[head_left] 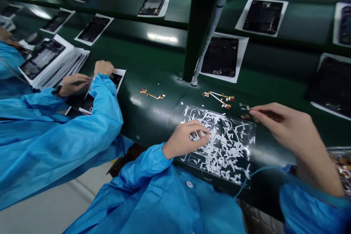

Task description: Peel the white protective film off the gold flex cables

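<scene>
My left hand (184, 139) rests on a clear plastic sheet (248, 131) covered with several white strips, its fingers pinched on one small white strip. My right hand (285, 128) hovers just right of the sheet, fingers pinched on a thin dark tool whose tip touches a small flex part (244, 107). Beyond the sheet lie two orange flex cables, one (219, 98) near the tool and one (152, 95) further left, both on the green bench.
A co-worker in a blue coat (55, 128) works on a phone frame (116, 78) at my left. A dark post (201, 25) rises from the bench. Phone frames on white sheets (222, 58) line the green belt behind. A tray of parts (341, 164) sits at right.
</scene>
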### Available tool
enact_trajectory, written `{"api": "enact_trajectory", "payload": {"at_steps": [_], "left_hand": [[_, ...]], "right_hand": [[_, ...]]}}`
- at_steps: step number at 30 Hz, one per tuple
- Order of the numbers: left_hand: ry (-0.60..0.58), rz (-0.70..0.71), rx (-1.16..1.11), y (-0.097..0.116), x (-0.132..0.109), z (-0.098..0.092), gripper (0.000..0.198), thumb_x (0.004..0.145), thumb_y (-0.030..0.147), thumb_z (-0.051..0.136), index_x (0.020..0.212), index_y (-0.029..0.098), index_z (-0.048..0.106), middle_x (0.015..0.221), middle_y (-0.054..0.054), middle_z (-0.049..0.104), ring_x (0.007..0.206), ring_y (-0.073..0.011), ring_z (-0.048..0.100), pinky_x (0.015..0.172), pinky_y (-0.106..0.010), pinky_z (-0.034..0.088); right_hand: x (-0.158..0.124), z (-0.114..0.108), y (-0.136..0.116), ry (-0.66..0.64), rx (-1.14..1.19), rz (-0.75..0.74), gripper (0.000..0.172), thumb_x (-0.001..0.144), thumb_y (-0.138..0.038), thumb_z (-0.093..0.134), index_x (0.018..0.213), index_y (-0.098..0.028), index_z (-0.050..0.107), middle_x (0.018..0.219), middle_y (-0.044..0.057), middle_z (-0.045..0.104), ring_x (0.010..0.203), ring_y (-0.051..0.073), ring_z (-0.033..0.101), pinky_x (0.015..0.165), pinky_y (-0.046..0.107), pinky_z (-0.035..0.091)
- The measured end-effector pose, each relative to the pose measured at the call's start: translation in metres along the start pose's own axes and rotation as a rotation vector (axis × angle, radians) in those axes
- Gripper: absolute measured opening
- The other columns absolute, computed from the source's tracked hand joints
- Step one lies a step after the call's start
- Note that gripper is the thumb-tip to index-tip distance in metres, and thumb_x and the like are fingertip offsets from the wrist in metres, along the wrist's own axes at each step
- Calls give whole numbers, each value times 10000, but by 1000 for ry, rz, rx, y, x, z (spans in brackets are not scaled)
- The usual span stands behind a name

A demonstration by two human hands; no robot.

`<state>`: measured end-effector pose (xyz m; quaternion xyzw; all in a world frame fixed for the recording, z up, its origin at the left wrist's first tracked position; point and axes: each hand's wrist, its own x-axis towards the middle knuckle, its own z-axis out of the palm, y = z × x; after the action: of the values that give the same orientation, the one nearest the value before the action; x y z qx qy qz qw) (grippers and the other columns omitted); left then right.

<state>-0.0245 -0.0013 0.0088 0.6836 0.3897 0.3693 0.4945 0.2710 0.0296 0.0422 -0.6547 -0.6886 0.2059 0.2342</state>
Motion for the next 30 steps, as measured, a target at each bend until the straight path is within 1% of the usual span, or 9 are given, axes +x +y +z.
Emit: {"api": "enact_trajectory", "payload": {"at_steps": [2, 4, 6, 9, 12, 17, 21, 25, 30], "left_hand": [[22, 6, -28, 7, 10, 17, 231, 910, 202, 668, 1133, 203, 729, 1121, -71, 726, 919, -156, 693, 786, -283, 571], [33, 41, -94, 14, 20, 30, 369, 896, 218, 713, 1263, 219, 677, 1220, -83, 706, 1024, -175, 691, 854, -299, 577], [20, 41, -189, 20, 26, 41, 376, 869, 247, 770, 1235, 200, 695, 1177, -86, 732, 993, -175, 710, 832, -290, 590], [13, 46, -182, 26, 27, 50, 163, 879, 258, 771, 1020, 176, 776, 997, -69, 777, 893, -168, 720, 774, -284, 592], [41, 129, -35, 28, 20, 52, 100, 914, 242, 733, 977, 195, 795, 967, -60, 778, 906, -173, 708, 787, -301, 580], [225, 173, 100, 31, 3, 56, 95, 927, 229, 711, 979, 193, 782, 941, -46, 749, 781, -128, 672, 667, -248, 550], [207, 158, 181, 31, -9, 63, 105, 930, 236, 707, 1003, 198, 774, 963, -40, 748, 762, -120, 684, 646, -241, 561], [242, 139, 275, 28, -16, 65, 125, 954, 263, 672, 1010, 208, 770, 981, -42, 762, 801, -142, 709, 653, -254, 563], [279, 166, 498, 25, -19, 62, 85, 922, 216, 660, 941, 201, 741, 948, -33, 757, 784, -145, 696, 687, -265, 530]], "right_hand": [[-27, -12, -17, 59, 121, 34, 263, 882, -477, 691, 966, -238, 762, 850, 37, 738, 728, 161, 669, 673, 287, 507], [-52, -15, -35, 74, 254, 42, 219, 870, -447, 719, 965, -255, 765, 870, 26, 731, 723, 148, 658, 662, 272, 515], [-70, -9, -48, 50, 344, 22, 180, 882, -412, 717, 976, -266, 763, 908, 21, 726, 751, 143, 656, 664, 261, 520], [-86, 6, -54, 39, 405, 7, 175, 895, -402, 706, 995, -267, 753, 916, 20, 724, 783, 149, 663, 682, 263, 531], [-94, 21, -49, 60, 446, 32, 161, 897, -402, 707, 964, -262, 748, 859, 11, 716, 743, 144, 666, 686, 270, 536], [-104, 38, -46, 98, 619, 147, 233, 877, -448, 724, 972, -235, 737, 811, 17, 736, 682, 149, 700, 670, 275, 579], [-109, 45, -52, 75, 662, 168, 312, 870, -494, 717, 1007, -214, 732, 797, 41, 756, 715, 191, 739, 680, 307, 614], [-111, 51, -58, 58, 647, 175, 342, 866, -515, 710, 998, -201, 732, 795, 55, 753, 722, 212, 741, 705, 343, 622], [-110, 58, -63, 41, 565, 152, 306, 877, -496, 697, 996, -216, 731, 934, 61, 762, 820, 217, 730, 777, 353, 588]]}}
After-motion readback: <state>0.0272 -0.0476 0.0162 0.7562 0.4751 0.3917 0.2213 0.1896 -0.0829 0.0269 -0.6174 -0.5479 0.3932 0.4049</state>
